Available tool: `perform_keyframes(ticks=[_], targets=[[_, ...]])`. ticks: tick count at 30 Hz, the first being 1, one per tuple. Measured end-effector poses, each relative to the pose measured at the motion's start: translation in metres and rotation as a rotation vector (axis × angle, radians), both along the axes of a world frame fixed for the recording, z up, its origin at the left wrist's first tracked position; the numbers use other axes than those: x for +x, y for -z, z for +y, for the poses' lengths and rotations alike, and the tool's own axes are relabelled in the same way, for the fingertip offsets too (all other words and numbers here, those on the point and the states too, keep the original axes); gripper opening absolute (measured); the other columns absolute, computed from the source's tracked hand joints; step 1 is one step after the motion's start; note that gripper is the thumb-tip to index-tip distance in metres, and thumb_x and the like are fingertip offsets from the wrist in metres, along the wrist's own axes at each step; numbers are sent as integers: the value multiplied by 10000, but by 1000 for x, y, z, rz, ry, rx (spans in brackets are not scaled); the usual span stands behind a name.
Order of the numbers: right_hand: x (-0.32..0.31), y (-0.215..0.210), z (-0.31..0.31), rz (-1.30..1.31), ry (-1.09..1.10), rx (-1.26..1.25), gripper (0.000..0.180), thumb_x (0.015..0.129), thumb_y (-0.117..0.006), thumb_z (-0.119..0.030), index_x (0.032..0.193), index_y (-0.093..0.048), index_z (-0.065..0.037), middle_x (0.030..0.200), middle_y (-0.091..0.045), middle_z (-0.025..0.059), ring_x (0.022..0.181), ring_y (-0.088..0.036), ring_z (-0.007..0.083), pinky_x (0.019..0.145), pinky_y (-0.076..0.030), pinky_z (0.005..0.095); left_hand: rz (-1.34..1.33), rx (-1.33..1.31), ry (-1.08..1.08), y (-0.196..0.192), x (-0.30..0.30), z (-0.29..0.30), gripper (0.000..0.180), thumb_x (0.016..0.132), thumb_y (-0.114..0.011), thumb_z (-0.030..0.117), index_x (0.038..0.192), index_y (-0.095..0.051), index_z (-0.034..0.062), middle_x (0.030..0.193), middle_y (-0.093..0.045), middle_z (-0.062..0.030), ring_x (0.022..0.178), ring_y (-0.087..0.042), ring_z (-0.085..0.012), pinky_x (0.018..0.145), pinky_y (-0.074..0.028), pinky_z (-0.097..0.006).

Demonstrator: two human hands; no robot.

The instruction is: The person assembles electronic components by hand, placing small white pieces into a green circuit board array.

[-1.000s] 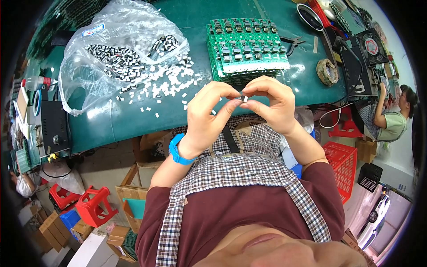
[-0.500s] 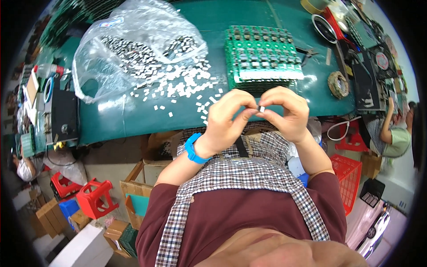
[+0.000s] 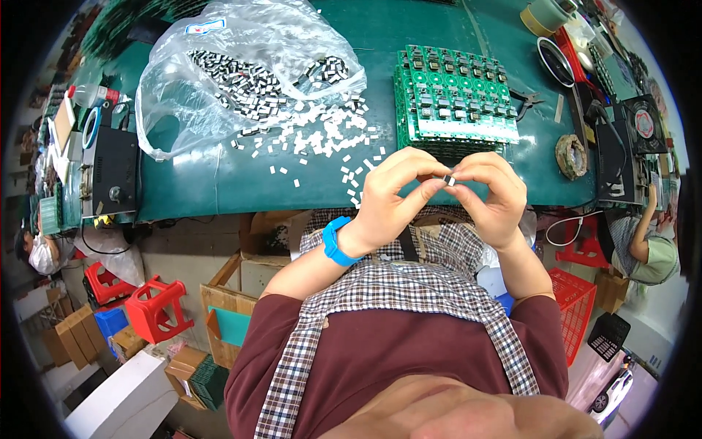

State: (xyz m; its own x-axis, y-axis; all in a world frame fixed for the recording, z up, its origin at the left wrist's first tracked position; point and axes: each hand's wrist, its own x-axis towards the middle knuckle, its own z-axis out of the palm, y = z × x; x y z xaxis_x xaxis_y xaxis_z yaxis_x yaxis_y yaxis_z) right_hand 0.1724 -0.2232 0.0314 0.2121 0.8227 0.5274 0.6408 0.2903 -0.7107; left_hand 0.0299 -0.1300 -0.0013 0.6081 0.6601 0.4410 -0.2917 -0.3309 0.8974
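Note:
Over the near edge of the table, my left hand [image 3: 387, 201] and my right hand [image 3: 499, 196] meet fingertip to fingertip. Both pinch one small black-and-white block [image 3: 449, 180] between thumb and forefinger. Just beyond my hands stands a stack of green circuit boards [image 3: 457, 95] with rows of parts on top. To its left, many small white pieces [image 3: 329, 133] lie loose on the table. They spill from a clear plastic bag [image 3: 172, 110] that holds a heap of similar black-and-white blocks [image 3: 245, 82].
Pliers [image 3: 525, 102] and a roll of tape [image 3: 571, 157] lie right of the boards. A black box with a knob [image 3: 110, 172] stands at the table's left end, a fan [image 3: 643, 124] at the right. Below are red stools [image 3: 157, 311] and a red crate [image 3: 569, 311]. Another person [image 3: 653, 249] sits at far right.
The whole scene has shifted slightly to the right in the picture. My hands keep their pinch on the block, which now looks a little more tilted.

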Motion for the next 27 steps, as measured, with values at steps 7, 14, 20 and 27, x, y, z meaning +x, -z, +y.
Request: perform_keyframes(ticks=[7, 14, 20, 27], targets=[[5, 2, 5, 34, -17, -15, 173, 680, -731, 15, 825, -638, 0, 810, -652, 105, 749, -638, 214, 662, -504, 289, 25, 208, -134, -2, 3, 6, 157, 708, -703, -34, 855, -672, 13, 786, -636, -98, 700, -629, -206, 598, -494, -285], [8, 1, 3, -52, -40, 48, 196, 658, -745, 3, 821, -636, -14, 814, -654, 88, 755, -639, 216, 672, -507, 296, -16, 156, -90, -2, 6, 6, 153, 711, -702, -36, 839, -628, 4, 798, -637, -103, 700, -624, -207, 606, -495, -280], [11, -2, -1, -75, -148, 59, 226, 638, -752, 7, 830, -636, -9, 824, -651, 107, 760, -647, 220, 655, -520, 293, -105, 299, 22, 1, 3, 9, 202, 650, -684, -72, 821, -614, 10, 802, -620, -98, 689, -619, -227, 575, -490, -302], [12, -3, 0, -103, -236, 87, 231, 638, -757, -15, 839, -641, -17, 824, -640, 100, 719, -643, 218, 611, -522, 286, -176, 415, 65, 4, 2, 13, 226, 615, -683, -18, 824, -620, 40, 797, -610, -78, 651, -603, -221, 527, -469, -296]])
